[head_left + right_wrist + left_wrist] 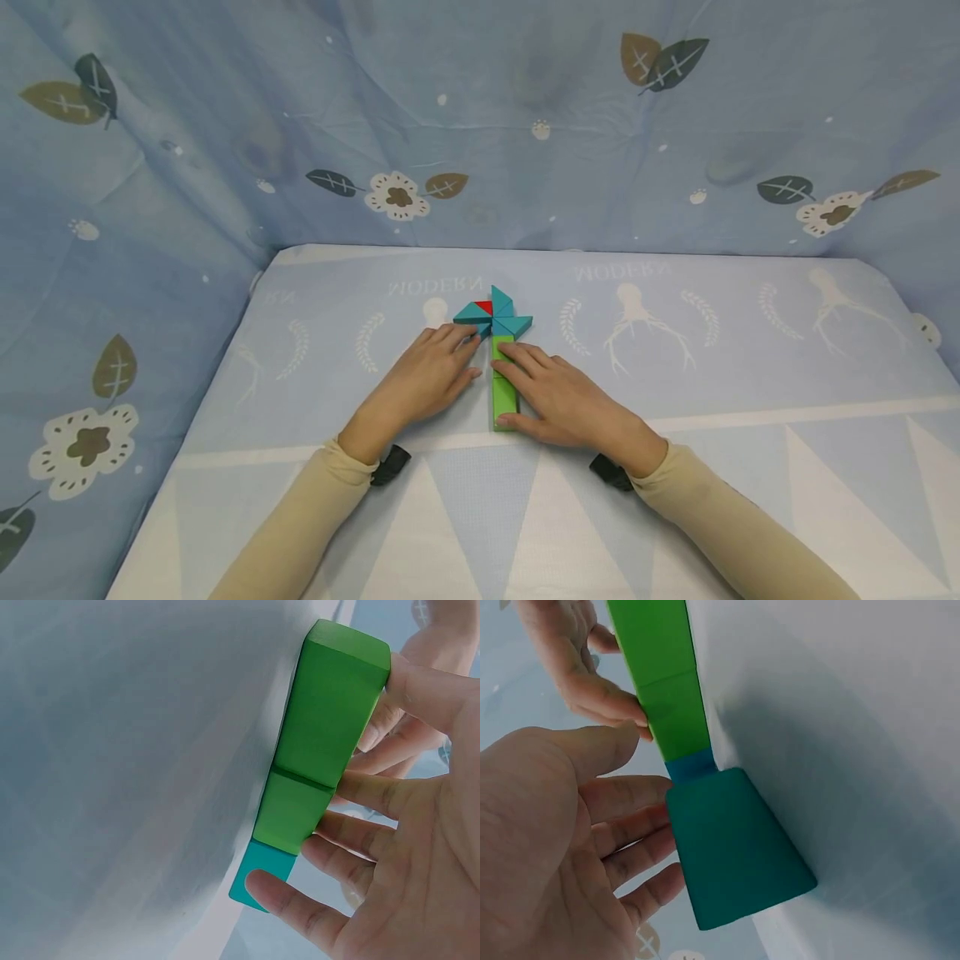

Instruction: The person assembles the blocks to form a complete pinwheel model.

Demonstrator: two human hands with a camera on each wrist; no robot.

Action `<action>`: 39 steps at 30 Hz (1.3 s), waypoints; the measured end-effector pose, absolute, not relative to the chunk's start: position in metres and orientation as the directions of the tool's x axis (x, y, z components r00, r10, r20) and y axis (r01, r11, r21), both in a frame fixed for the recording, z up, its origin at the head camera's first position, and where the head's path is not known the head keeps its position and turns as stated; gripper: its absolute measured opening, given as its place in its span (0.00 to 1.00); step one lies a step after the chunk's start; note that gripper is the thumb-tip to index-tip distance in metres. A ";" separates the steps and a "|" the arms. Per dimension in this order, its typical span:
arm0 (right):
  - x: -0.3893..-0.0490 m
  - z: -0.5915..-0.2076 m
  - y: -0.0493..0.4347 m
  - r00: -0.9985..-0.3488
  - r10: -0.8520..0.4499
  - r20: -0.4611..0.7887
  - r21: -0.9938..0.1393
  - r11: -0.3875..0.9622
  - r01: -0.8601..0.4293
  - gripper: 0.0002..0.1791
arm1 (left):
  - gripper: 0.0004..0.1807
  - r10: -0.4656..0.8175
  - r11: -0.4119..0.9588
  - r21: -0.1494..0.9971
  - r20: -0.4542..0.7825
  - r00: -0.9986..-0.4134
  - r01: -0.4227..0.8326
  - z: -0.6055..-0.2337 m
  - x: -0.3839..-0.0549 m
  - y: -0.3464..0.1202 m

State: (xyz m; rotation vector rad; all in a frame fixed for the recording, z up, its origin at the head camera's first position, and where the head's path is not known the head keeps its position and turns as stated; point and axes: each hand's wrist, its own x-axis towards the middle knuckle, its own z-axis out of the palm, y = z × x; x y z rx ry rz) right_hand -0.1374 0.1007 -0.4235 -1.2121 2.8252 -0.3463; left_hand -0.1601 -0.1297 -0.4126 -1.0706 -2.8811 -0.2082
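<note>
Teal triangular blocks (pixel 513 325) and a red piece (pixel 484 307) form a pinwheel shape on the table, with a line of green blocks (pixel 506 402) running from it toward the person. The left hand (pixel 423 375) has its fingertips on a teal block (pixel 735 847) at the pinwheel's near left, its thumb held off to the side. Over the green line lies the right hand (pixel 562 396), fingers extended along the blocks. Its thumb touches the near green block (pixel 330 705), and its little fingers reach a smaller green block (pixel 289 810) and a teal block (pixel 262 862).
A pale blue and white patterned cloth (pixel 750 350) covers the table. Behind it hangs a blue curtain (pixel 487 75) with leaves and flowers. Each wrist wears a black strap (pixel 390 465). The table's far edge meets the curtain.
</note>
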 end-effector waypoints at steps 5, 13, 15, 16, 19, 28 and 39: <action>-0.137 -0.424 0.101 -0.693 -0.720 0.041 -0.220 0.670 -0.709 0.40 | 0.26 0.642 0.754 0.092 0.109 -0.759 0.650 -0.415 -0.159 -0.127; -0.137 -0.425 0.101 -0.692 -0.721 0.045 -0.215 0.669 -0.711 0.40 | 0.27 0.634 0.764 0.072 0.106 -0.766 0.641 -0.419 -0.158 -0.125; -0.137 -0.425 0.101 -0.692 -0.721 0.046 -0.215 0.669 -0.711 0.40 | 0.27 0.632 0.765 0.070 0.111 -0.767 0.641 -0.420 -0.158 -0.124; -0.137 -0.425 0.101 -0.692 -0.721 0.046 -0.215 0.669 -0.711 0.40 | 0.27 0.632 0.764 0.071 0.112 -0.767 0.641 -0.420 -0.157 -0.124; -0.137 -0.426 0.101 -0.691 -0.721 0.048 -0.215 0.668 -0.712 0.40 | 0.28 0.632 0.765 0.070 0.108 -0.768 0.640 -0.421 -0.158 -0.124; -0.137 -0.426 0.100 -0.689 -0.723 0.059 -0.207 0.666 -0.716 0.40 | 0.28 0.632 0.766 0.050 0.115 -0.766 0.640 -0.423 -0.158 -0.124; -0.137 -0.424 0.100 -0.686 -0.724 0.078 -0.190 0.664 -0.723 0.40 | 0.29 0.626 0.774 0.048 0.098 -0.774 0.632 -0.422 -0.160 -0.125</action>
